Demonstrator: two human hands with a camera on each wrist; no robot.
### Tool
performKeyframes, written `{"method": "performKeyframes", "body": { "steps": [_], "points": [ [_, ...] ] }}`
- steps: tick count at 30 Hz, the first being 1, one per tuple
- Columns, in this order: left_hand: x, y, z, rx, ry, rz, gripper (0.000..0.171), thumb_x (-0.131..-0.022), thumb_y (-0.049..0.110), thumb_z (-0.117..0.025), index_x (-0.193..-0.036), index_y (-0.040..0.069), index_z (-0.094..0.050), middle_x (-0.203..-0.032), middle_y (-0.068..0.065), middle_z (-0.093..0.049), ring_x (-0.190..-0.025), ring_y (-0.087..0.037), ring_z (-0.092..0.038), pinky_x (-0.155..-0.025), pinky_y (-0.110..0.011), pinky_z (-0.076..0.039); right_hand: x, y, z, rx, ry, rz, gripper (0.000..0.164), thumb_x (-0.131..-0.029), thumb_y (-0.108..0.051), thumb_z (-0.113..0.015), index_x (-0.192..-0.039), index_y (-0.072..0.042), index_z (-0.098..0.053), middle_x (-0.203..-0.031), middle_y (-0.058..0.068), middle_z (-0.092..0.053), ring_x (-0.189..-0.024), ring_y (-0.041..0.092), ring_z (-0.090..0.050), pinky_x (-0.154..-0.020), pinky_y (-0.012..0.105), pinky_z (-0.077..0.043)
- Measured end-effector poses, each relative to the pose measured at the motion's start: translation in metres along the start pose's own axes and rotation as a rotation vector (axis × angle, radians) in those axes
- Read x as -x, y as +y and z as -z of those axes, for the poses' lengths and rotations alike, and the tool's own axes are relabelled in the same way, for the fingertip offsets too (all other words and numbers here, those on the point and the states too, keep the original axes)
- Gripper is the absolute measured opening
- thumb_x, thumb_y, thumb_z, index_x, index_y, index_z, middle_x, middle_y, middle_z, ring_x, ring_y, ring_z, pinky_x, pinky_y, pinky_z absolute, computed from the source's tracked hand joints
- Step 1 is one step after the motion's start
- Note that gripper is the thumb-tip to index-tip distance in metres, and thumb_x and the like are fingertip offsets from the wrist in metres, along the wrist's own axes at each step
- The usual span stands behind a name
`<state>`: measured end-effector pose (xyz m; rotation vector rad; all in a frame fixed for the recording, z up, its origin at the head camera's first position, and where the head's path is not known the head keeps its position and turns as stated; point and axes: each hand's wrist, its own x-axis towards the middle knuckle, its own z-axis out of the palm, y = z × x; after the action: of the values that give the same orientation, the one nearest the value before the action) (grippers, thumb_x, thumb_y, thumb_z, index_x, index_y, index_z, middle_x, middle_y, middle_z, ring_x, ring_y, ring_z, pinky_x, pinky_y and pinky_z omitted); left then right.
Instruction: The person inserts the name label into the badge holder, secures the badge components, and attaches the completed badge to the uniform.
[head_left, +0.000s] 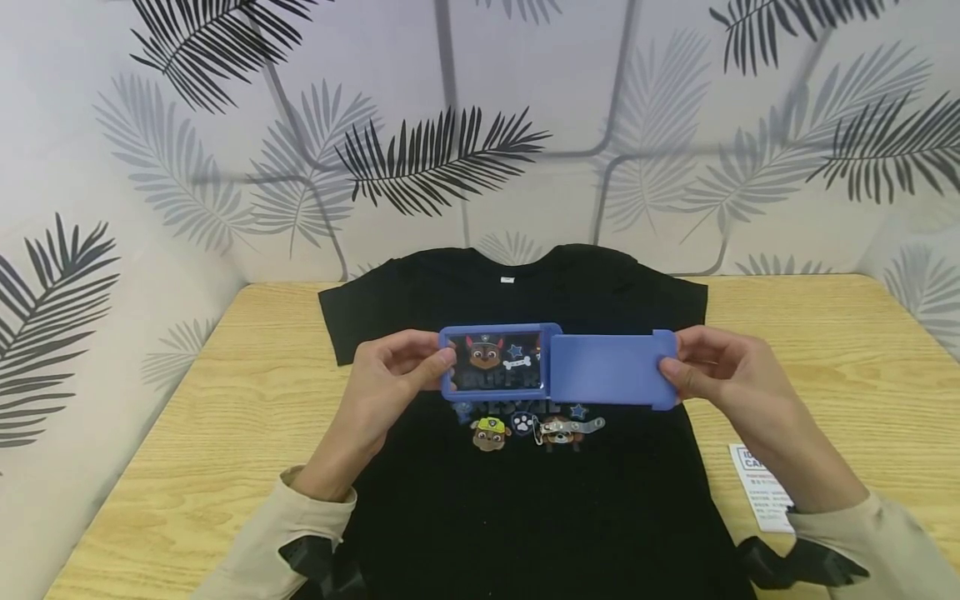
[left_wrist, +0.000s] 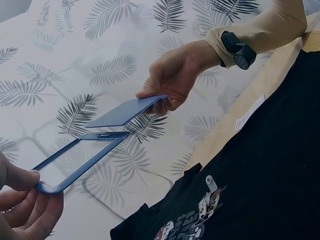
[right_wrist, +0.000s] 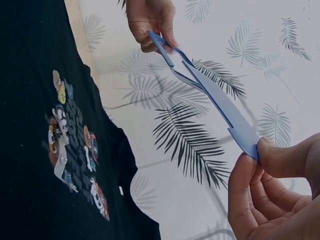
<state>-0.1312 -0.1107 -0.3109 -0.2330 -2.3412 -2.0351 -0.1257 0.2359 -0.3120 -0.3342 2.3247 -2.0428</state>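
Held level above the shirt is a blue plastic card holder in two parts. My left hand (head_left: 382, 387) pinches the left end of its open frame (head_left: 495, 396), thumb in front. Through the frame's window the shirt's print shows. My right hand (head_left: 731, 375) grips the far right end of the flat blue cover (head_left: 609, 369) between thumb and fingers. In the head view the cover's left end overlaps the frame's right end. The left wrist view shows the cover (left_wrist: 122, 111) tilted above the frame's end (left_wrist: 95, 161).
A black T-shirt (head_left: 540, 517) with cartoon dog prints lies spread on the wooden table (head_left: 225, 417). On its print rests a clear strap with a metal clip (head_left: 573, 426). A white printed card (head_left: 757, 492) lies right of the shirt. Leaf-patterned cloth (head_left: 525, 217) hangs behind.
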Motion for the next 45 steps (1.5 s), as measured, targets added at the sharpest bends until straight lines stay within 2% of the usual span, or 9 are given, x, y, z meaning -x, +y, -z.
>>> {"method": "performKeyframes", "body": {
  "steps": [9,20,23,28,34,45],
  "points": [
    [-0.001,0.000,0.001,-0.004,0.012,0.007,0.023,-0.088,0.004,-0.069,-0.107,-0.009,-0.066,-0.089,-0.009,-0.069,-0.077,-0.012,-0.066,-0.076,-0.030,-0.057,0.009,0.009,0.005,0.127,-0.006,-0.078,0.010,-0.089,-0.006,-0.069,-0.096,-0.013,-0.067,-0.086,0.000,-0.067,-0.068,0.014,-0.065,-0.064,0.024,-0.055],
    [-0.001,-0.001,0.001,0.003,0.013,0.010,0.022,-0.088,0.004,-0.069,-0.106,-0.008,-0.066,-0.089,-0.009,-0.069,-0.078,-0.013,-0.066,-0.076,-0.030,-0.057,0.020,0.029,0.008,0.102,-0.063,-0.150,0.011,-0.090,-0.003,-0.066,-0.098,-0.011,-0.067,-0.086,-0.004,-0.068,-0.070,0.013,-0.066,-0.062,0.026,-0.056],
    [-0.001,0.000,0.000,0.001,0.014,0.013,0.022,-0.088,0.005,-0.070,-0.106,-0.008,-0.066,-0.089,-0.009,-0.069,-0.077,-0.013,-0.066,-0.076,-0.030,-0.057,0.021,0.034,0.004,0.097,-0.069,-0.198,0.012,-0.090,-0.004,-0.067,-0.102,-0.003,-0.065,-0.085,-0.004,-0.068,-0.069,0.013,-0.065,-0.062,0.027,-0.055],
    [-0.001,0.000,-0.001,0.005,0.011,0.018,0.023,-0.088,0.004,-0.070,-0.107,-0.008,-0.066,-0.089,-0.009,-0.069,-0.078,-0.014,-0.066,-0.077,-0.031,-0.057,0.024,0.041,-0.004,0.133,-0.103,-0.285,0.028,-0.090,-0.011,-0.069,-0.107,0.009,-0.058,-0.085,0.002,-0.066,-0.070,0.015,-0.064,-0.063,0.029,-0.056],
    [-0.002,0.000,-0.001,0.013,0.006,0.015,0.023,-0.088,0.004,-0.070,-0.107,-0.008,-0.066,-0.088,-0.009,-0.069,-0.078,-0.014,-0.065,-0.076,-0.030,-0.057,0.029,0.048,-0.010,0.137,-0.147,-0.323,0.032,-0.088,-0.014,-0.071,-0.105,0.009,-0.058,-0.081,0.007,-0.064,-0.067,0.016,-0.064,-0.064,0.032,-0.057],
    [-0.001,0.002,-0.002,0.015,0.002,0.015,0.023,-0.088,0.003,-0.069,-0.107,-0.009,-0.065,-0.089,-0.009,-0.068,-0.078,-0.013,-0.065,-0.076,-0.029,-0.057,0.034,0.063,-0.018,0.121,-0.199,-0.400,0.037,-0.083,-0.018,-0.077,-0.103,0.008,-0.060,-0.079,0.007,-0.065,-0.067,0.016,-0.064,-0.065,0.035,-0.059]
  ]
}}
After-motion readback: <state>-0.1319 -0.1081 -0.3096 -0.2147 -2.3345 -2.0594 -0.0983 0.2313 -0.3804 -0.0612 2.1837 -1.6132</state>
